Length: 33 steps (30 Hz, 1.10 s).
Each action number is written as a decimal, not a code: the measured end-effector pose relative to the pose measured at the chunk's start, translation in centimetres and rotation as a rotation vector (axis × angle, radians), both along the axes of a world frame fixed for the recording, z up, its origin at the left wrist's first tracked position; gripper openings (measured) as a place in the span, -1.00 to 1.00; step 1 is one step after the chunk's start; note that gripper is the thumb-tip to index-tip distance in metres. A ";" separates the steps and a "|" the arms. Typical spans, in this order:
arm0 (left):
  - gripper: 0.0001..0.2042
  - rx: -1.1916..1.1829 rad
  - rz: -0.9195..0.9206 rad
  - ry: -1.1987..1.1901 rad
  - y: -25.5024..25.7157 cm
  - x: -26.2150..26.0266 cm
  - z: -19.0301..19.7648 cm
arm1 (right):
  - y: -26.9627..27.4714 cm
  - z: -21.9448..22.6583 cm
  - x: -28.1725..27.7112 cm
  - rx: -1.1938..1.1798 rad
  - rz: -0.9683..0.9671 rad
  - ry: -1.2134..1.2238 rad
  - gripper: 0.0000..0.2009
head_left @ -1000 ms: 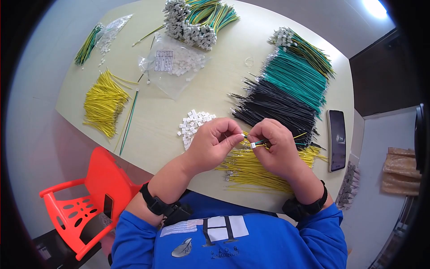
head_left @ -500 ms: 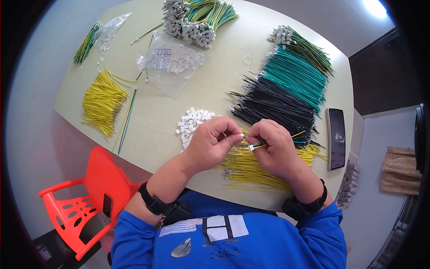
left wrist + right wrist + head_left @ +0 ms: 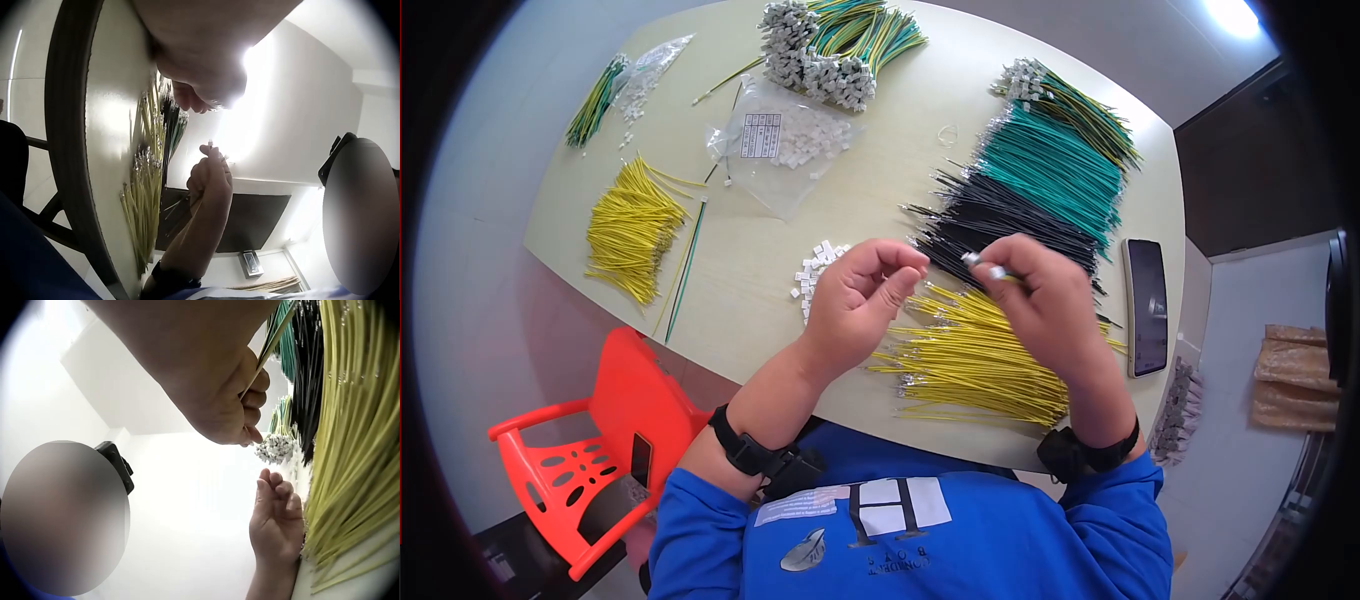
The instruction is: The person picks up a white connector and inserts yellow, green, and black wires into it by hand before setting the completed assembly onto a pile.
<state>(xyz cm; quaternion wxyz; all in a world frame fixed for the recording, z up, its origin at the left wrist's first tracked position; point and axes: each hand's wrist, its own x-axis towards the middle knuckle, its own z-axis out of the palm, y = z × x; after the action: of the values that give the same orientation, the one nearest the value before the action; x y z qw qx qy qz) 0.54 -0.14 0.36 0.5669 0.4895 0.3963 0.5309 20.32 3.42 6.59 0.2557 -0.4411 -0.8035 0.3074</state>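
Note:
My right hand (image 3: 1045, 295) grips a wire harness; its white connectors (image 3: 997, 272) stick out at the thumb and fingertips. In the right wrist view, thin green and yellow wires (image 3: 270, 353) run out of the curled fingers of that hand. My left hand (image 3: 855, 300) hovers to the left, thumb and fingers loosely bent, with nothing visible between them. A gap separates the two hands. Under the right hand lies a bundle of yellow wires (image 3: 970, 370) with metal terminals. Loose white connector housings (image 3: 808, 280) lie just beyond the left hand, partly hidden by it.
Black wires (image 3: 1010, 225) and green wires (image 3: 1050, 165) lie beyond the yellow ones, finished harnesses (image 3: 1090, 115) behind them. A phone (image 3: 1146, 305) sits at the right edge. Farther off are a bag of housings (image 3: 790, 150), a harness pile (image 3: 830, 60) and more yellow wires (image 3: 635, 230).
The hands were together, with both at a small white connector; they have now moved apart. The right hand has gone up and right with the harness, while the left hand's fingers have parted.

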 end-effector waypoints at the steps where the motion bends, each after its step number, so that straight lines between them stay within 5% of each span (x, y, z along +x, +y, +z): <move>1: -0.87 -0.012 0.041 -0.020 0.0 0.0 0.0 | 0.2 0.7 0.5 -0.045 -0.051 -0.050 -0.91; 4: -0.86 0.021 0.075 -0.067 0.4 -0.1 0.1 | 0.4 1.5 1.2 -0.135 -0.155 -0.147 -0.90; 10: -0.86 0.004 0.104 -0.061 0.9 -1.1 1.1 | -0.3 -1.1 0.6 0.004 -0.005 -0.165 -0.90; 14: -0.88 0.038 0.191 0.110 1.2 -2.6 1.6 | -0.5 -2.1 -0.3 0.000 0.024 -0.161 -0.89; 17: -0.89 0.275 0.250 0.774 1.3 -3.7 1.7 | -0.5 -2.4 -0.9 -0.024 0.015 -0.189 -0.88; 21: -0.87 0.420 0.251 0.982 1.7 -3.5 1.6 | -0.4 -2.9 -1.4 0.001 -0.005 -0.236 -0.87; 33: -0.88 0.289 0.209 1.156 1.8 -2.0 1.7 | -0.2 -2.6 -1.0 0.030 -0.074 -0.058 -0.90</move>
<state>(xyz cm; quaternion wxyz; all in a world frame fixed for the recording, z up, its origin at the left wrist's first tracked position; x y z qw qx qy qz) -1.50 1.62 2.07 0.1324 0.7293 0.6101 0.2802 19.29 3.25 3.96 0.2500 -0.4753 -0.7983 0.2726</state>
